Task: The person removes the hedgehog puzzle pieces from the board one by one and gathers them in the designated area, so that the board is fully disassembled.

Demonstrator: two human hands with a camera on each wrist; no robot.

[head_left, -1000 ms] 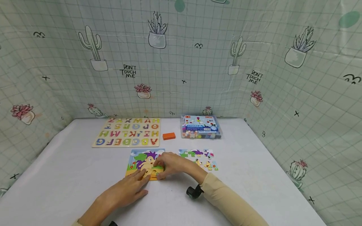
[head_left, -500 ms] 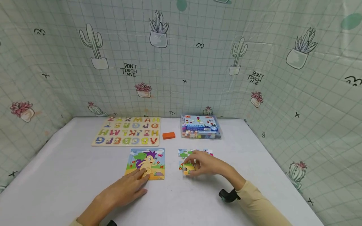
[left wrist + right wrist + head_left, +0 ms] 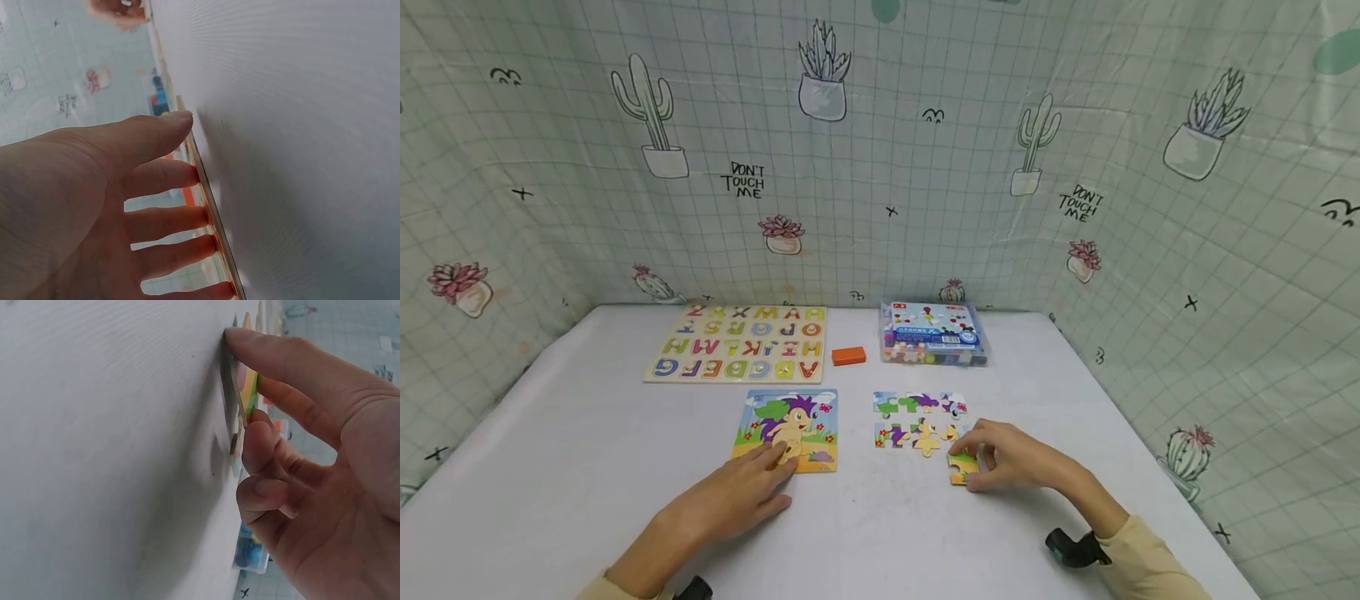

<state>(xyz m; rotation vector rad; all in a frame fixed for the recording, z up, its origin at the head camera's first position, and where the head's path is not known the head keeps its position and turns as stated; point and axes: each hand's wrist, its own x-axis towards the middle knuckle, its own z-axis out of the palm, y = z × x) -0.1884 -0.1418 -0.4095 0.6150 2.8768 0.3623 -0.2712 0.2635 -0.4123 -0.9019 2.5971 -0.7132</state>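
Note:
The left hand (image 3: 730, 496) lays its fingertips on the lower left of a puzzle board (image 3: 815, 421) with a hedgehog picture. In the left wrist view, its straight fingers (image 3: 165, 225) reach the board's edge. To the right, the right hand (image 3: 1018, 458) pinches a yellow-and-green jigsaw piece (image 3: 962, 469) between thumb and fingers. The right wrist view shows this piece (image 3: 246, 394) tilted, close over the white table. Just behind it are two rows of loose pieces: an upper row (image 3: 917, 403) and a lower row (image 3: 925, 433), whose right end the right fingers partly cover.
An alphabet board (image 3: 752, 357) lies at the back left. Beside it is an orange block (image 3: 848, 357). A clear plastic box (image 3: 934, 333) with colourful small parts stands at the back right. Patterned cloth (image 3: 880, 158) hangs behind and at both sides of the table.
The right hand has moved right from the puzzle board, past the loose pieces, carrying the jigsaw piece to the lower right of their rows. The left hand has stayed on the board.

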